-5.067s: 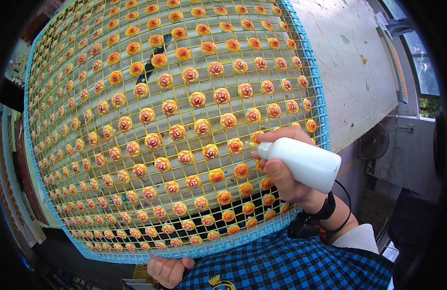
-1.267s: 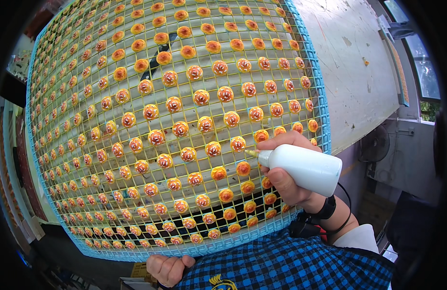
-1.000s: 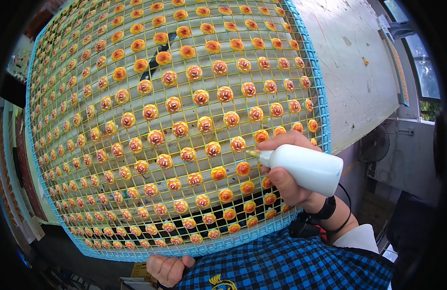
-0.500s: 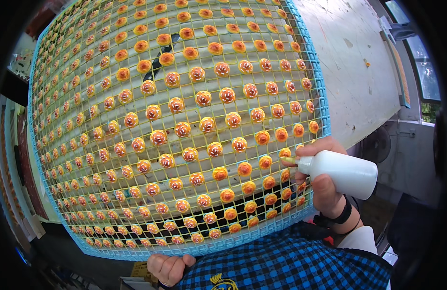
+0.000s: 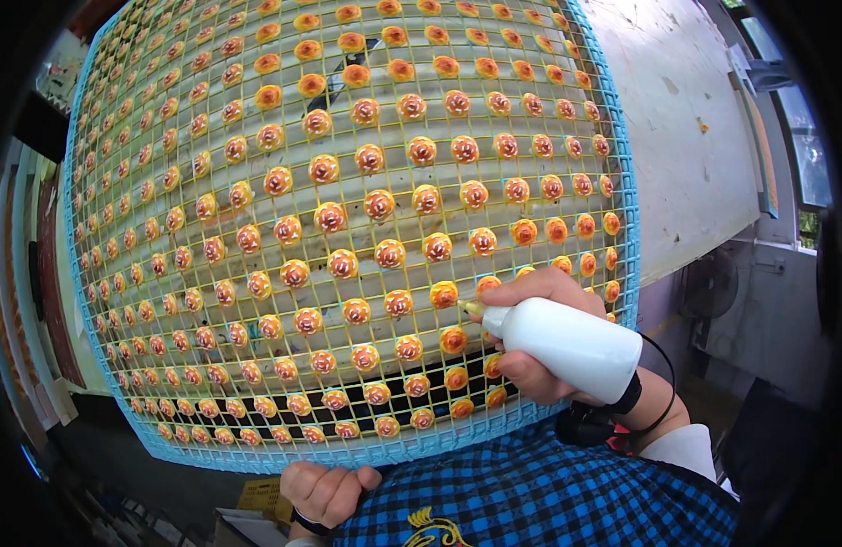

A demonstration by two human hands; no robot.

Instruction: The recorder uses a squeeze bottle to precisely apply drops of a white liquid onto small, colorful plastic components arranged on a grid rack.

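Note:
My right hand (image 5: 539, 342) is wrapped round a white squeeze bottle (image 5: 574, 350) with a narrow yellowish nozzle. The nozzle tip meets or hovers just beside an orange-yellow flower-shaped piece (image 5: 443, 294) with no white marks. Rows of such small round pieces sit on a yellow mesh rack (image 5: 412, 239) with a light blue woven rim (image 5: 630, 214). Many, like this marked piece (image 5: 378, 204), carry white petal-like strokes; others at the far side and near right are plain. My left hand (image 5: 330, 492) is closed just below the rack's near rim; whatever it grips is hidden.
Under the rack lies a pale tabletop (image 5: 685, 173), stretching away to the right, with a dark object (image 5: 334, 80) seen through the mesh. A fan (image 5: 710, 283) stands at right beside a wall. A yellow crate (image 5: 264, 497) and boxes are below at left.
My right hand and the bottle have moved left over the rack, to a piece nearer its middle. The rack has shifted slightly right and up in view. My left hand stays closed at the near rim.

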